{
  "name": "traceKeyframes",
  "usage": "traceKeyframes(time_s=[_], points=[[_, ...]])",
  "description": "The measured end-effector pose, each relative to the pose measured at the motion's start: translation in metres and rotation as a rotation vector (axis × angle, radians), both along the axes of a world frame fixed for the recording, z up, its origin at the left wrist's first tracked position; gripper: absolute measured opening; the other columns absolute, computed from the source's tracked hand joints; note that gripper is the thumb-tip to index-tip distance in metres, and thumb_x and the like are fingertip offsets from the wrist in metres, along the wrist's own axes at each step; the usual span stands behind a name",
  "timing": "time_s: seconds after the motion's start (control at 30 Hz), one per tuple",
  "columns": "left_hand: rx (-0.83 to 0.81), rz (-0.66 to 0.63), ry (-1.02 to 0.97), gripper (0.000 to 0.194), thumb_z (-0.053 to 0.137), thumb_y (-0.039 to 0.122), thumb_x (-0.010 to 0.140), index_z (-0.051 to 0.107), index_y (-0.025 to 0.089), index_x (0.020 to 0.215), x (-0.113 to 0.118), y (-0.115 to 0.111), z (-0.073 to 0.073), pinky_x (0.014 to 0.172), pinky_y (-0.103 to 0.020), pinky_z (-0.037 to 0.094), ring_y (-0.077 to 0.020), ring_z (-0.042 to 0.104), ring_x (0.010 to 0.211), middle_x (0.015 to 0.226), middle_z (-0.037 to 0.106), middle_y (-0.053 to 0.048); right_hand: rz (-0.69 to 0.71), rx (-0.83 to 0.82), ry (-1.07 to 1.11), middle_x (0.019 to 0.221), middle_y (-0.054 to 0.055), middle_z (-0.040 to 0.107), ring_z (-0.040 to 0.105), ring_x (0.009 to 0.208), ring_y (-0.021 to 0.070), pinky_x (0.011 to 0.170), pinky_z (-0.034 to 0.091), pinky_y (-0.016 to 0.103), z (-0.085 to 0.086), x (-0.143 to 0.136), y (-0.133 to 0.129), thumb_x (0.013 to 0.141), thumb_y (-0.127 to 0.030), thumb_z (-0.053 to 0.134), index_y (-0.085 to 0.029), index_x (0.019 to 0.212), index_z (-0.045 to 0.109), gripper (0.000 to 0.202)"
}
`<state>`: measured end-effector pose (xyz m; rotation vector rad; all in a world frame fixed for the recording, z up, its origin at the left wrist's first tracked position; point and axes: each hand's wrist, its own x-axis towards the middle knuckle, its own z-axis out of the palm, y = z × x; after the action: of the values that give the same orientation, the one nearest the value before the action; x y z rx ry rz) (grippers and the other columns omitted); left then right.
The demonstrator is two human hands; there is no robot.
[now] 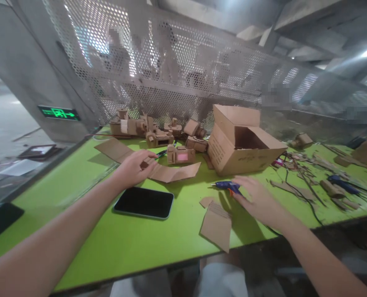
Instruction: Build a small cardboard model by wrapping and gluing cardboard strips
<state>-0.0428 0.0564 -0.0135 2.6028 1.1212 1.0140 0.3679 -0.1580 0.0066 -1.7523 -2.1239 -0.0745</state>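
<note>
My left hand (136, 166) is closed at the middle of a bent cardboard strip (174, 172), fingers curled over it. Part of the strip is hidden behind the hand. Just beyond the fingertips lies a thin dark pen-like tool (162, 154). My right hand (257, 200) has its thumb and fingers around the rear of a blue glue gun (227, 185) with an orange trigger. The gun's nozzle points left, low over the green table. Below it are a cut cardboard piece (216, 227) and a small rounded scrap (207, 201).
A black-screened phone (144, 203) lies near my left wrist. Several cardboard models, including a camera shape (181, 155), stand at the back beside an open cardboard box (245, 159). Scraps, cords and another blue glue gun (342, 184) cover the right side of the green table (115, 251).
</note>
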Motion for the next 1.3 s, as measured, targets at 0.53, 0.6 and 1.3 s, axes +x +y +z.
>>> traceKeyframes(time_s=[0.53, 0.6, 1.3], points=[[-0.075, 0.089, 0.535, 0.058, 0.039, 0.056, 0.103, 0.079, 0.019, 0.121, 0.005, -0.002, 0.006, 0.106, -0.050, 0.049, -0.0363, 0.067, 0.118, 0.125, 0.074, -0.017, -0.103, -0.042, 0.149, 0.156, 0.014, 0.059, 0.053, 0.147, 0.0345, 0.121, 0.046, 0.062, -0.060, -0.003, -0.004, 0.103, -0.039, 0.056, -0.025, 0.149, 0.057, 0.048], [-0.073, 0.142, 0.531, 0.057, 0.039, 0.052, 0.102, 0.076, 0.017, 0.129, 0.004, -0.002, 0.008, 0.105, -0.050, 0.049, -0.0374, 0.067, 0.119, 0.128, 0.072, -0.017, -0.096, -0.030, 0.155, 0.155, 0.014, 0.061, 0.056, 0.144, 0.0348, 0.118, 0.049, 0.060, -0.059, -0.002, -0.006, 0.104, -0.043, 0.056, -0.026, 0.146, 0.060, 0.046], [-0.140, 0.179, 0.520, 0.058, 0.037, 0.052, 0.099, 0.071, 0.015, 0.129, -0.011, 0.023, -0.016, 0.100, -0.051, 0.053, -0.0395, 0.070, 0.117, 0.127, 0.076, -0.018, -0.332, 0.482, -0.026, 0.163, 0.023, 0.047, 0.044, 0.154, 0.0391, 0.123, 0.042, 0.060, -0.006, 0.078, 0.010, 0.099, -0.048, 0.062, -0.017, 0.162, 0.039, 0.074]])
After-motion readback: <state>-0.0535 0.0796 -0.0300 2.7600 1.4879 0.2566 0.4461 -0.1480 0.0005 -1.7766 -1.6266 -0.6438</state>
